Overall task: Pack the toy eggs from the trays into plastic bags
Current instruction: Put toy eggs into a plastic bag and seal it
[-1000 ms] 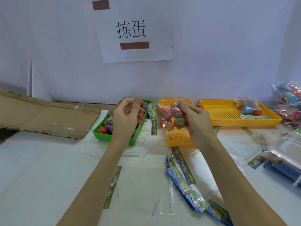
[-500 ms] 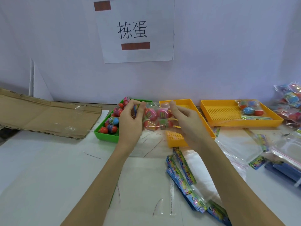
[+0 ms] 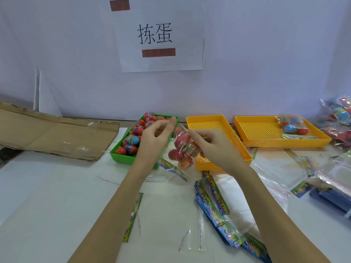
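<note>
Green tray [image 3: 121, 158]: loose toy eggs [image 3: 133, 139], count unclear. Yellow trays: two; near one [image 3: 207, 120] bare, far one [image 3: 266, 122] holding one filled bag [image 3: 292, 127]. My right hand [image 3: 212, 147] pinches a bag of eggs [image 3: 183, 149] aloft between green and near yellow trays; my left hand [image 3: 153, 141] beside it, fingers blurred, grip unclear.

On the table [image 3: 47, 196], flattened cardboard [image 3: 53, 133] lies far left. Right of it stand three trays in a row: one [image 3: 121, 156] holding loose toy eggs [image 3: 133, 139], a middle tray [image 3: 209, 126], then one [image 3: 266, 133] with a filled bag [image 3: 291, 127] inside. Empty bags [image 3: 214, 202] lie in front; what seem more filled bags [image 3: 340, 118] sit far right.
</note>
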Available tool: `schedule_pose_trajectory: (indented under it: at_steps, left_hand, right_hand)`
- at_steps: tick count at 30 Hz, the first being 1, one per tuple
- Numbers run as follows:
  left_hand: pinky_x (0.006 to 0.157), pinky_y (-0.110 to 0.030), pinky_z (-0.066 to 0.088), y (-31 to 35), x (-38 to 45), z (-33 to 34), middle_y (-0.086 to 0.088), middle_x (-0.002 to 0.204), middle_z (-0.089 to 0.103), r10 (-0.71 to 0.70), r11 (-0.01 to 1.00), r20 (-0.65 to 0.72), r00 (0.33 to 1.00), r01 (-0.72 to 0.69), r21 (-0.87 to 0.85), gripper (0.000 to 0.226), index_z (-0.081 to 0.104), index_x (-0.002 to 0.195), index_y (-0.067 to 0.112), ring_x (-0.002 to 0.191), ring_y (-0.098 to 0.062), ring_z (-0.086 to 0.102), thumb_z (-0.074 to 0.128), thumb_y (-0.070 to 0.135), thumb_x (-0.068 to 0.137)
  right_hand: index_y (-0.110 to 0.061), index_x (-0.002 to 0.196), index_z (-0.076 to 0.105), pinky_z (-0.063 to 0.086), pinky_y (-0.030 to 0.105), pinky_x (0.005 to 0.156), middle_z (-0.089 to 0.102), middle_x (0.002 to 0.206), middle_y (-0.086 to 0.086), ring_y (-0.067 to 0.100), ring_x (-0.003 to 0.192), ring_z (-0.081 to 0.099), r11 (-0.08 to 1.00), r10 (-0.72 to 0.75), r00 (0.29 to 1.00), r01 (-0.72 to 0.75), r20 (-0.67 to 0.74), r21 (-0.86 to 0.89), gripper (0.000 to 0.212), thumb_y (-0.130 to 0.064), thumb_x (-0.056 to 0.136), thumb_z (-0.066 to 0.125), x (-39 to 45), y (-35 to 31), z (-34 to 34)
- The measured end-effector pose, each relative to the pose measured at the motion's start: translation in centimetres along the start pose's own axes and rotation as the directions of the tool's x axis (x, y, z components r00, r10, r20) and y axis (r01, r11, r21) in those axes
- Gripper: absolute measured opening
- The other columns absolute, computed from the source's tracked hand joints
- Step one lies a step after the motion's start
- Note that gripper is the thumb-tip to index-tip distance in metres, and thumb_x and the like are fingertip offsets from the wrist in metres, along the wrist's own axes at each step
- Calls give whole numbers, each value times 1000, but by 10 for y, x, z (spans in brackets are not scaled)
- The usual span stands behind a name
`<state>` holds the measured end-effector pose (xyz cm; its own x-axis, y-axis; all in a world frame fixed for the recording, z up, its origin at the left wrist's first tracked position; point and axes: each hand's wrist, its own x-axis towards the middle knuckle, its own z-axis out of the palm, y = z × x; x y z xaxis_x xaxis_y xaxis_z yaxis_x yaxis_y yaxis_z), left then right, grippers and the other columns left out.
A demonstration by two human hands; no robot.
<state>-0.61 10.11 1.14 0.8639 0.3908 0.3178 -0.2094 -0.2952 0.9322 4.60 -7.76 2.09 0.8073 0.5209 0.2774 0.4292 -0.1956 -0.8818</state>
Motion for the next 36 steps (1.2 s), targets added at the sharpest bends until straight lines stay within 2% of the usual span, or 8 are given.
schedule_pose_trajectory:
  at_steps: [2,5,13,17,21,26,32,36]
  left_hand:
    - [80,-39,62,0,-2,0,-3,90,77,-55,996,90,994,61,-59,30,81,96,16,85,-19,71,70,43,95]
    - [85,-49,63,0,-3,4,-15,93,77,-119,973,-14,993,114,-203,24,81,90,12,89,-31,74,76,35,93]
    - [62,-19,56,3,-5,5,4,70,72,-108,956,-174,979,54,-290,27,82,91,10,64,-3,66,82,36,83]
    - [71,-36,62,1,-3,3,-4,74,73,-100,956,-269,958,17,-294,17,82,85,17,74,-17,71,84,33,84]
    - [64,-31,59,-1,-2,2,0,67,67,-102,967,-318,943,19,-254,21,80,73,25,65,-12,64,80,38,89]
    - [78,-20,56,0,-1,-1,7,88,78,-66,989,1,998,65,-134,37,78,102,20,83,-6,74,73,53,87]
    - [72,-14,56,-4,-1,0,8,96,80,-33,994,116,993,44,-96,15,77,109,26,86,-6,75,74,30,94]
    - [68,-17,55,-5,0,1,10,88,74,83,996,-144,986,-79,34,7,70,103,32,79,-2,67,67,37,99]
  right_hand:
    - [-6,80,73,38,20,53,59,56,-7,3,50,50,1000,-22,999,22,-23,2,50,-41,107,49,0,0,2]
    - [-9,84,76,44,23,55,67,60,-3,6,54,57,997,10,995,-3,-94,75,54,-50,104,46,2,-1,4]
    - [-10,81,79,41,8,47,77,69,-1,0,51,64,998,11,985,-1,-170,60,48,-40,106,51,3,2,8]
    - [-17,102,78,57,18,59,79,82,-3,10,76,77,976,134,991,-131,-5,174,35,-46,102,58,2,0,7]
    - [-15,110,79,59,22,65,80,83,1,12,78,75,970,129,991,-133,36,202,23,-29,102,63,1,4,4]
    - [-15,103,79,58,22,62,79,83,3,16,76,77,929,226,966,-173,-129,327,24,-33,101,65,2,3,0]
    - [-16,112,72,60,27,58,80,89,6,27,79,79,899,313,941,-337,130,278,33,-41,91,75,-3,-3,-19]
    - [1,131,61,63,26,69,79,103,13,24,89,78,711,304,910,-19,-282,703,49,-29,95,73,2,-4,-38]
